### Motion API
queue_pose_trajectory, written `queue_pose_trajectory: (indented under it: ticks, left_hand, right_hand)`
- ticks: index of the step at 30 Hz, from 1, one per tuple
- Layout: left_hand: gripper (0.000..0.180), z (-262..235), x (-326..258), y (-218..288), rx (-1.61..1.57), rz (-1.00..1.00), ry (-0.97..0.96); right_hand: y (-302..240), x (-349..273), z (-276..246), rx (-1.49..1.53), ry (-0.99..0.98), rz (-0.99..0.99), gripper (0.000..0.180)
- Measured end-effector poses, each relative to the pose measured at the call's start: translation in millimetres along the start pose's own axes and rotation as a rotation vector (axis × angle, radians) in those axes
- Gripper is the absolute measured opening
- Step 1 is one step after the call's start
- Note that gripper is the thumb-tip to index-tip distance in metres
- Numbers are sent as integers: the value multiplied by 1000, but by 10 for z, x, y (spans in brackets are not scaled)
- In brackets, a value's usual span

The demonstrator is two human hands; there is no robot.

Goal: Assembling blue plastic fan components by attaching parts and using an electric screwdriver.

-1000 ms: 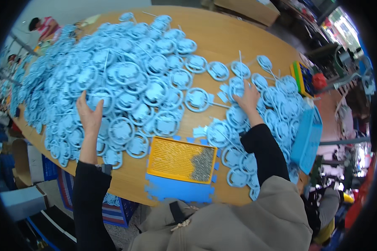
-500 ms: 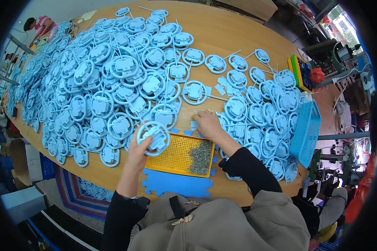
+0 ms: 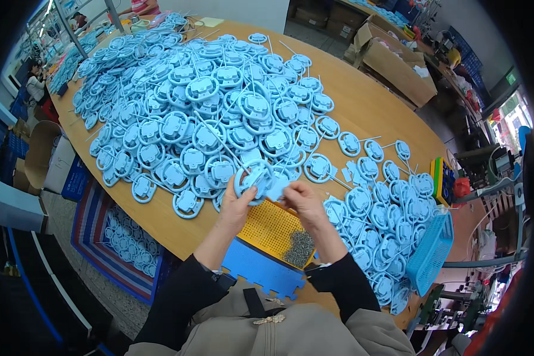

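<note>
My left hand (image 3: pixel 234 206) grips a light blue oval plastic ring part (image 3: pixel 256 177) with a box-like housing in its middle. Pinched in the fingers of my right hand (image 3: pixel 306 204) is a small flat light blue plate (image 3: pixel 276 189), held close beside the ring part; whether the two touch I cannot tell. Just below both hands lies a yellow perforated tray (image 3: pixel 266 224), with a heap of small metal screws (image 3: pixel 299 248) at its right end. A blue foam mat (image 3: pixel 256 268) with jigsaw edges shows under the tray.
A large pile of similar blue ring parts (image 3: pixel 178 127) covers the table's left; more lie at the right (image 3: pixel 391 216). A few loose flat plates (image 3: pixel 354 172) lie between them. A blue basket (image 3: pixel 431 252) stands at the right edge, a striped bag (image 3: pixel 95 222) of parts below left.
My right hand has come up from the table with a flat plate and moved to the ring part in my left hand. The head view has shifted.
</note>
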State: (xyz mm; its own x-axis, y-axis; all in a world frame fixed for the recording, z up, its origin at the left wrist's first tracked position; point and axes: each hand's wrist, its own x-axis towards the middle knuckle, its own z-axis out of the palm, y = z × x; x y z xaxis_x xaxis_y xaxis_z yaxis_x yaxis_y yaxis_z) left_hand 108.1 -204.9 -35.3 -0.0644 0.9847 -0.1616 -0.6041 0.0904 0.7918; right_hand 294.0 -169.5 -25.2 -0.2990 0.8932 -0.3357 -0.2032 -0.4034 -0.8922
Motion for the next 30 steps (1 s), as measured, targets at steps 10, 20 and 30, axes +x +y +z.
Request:
queue_pose_trajectory:
  ticks: [10,20,30]
  left_hand:
    - [50,-23,-283,315,487,311,-59]
    - [55,-603,-602,826,425,-97,-297]
    - [62,-1596,-106,658,755,-27,-147]
  right_hand:
    - [106,-131,537,-47,29,-16,18]
    - [433,-255,805,81,-198,4,31]
    - [865,-33,1542,-87,54,97,35]
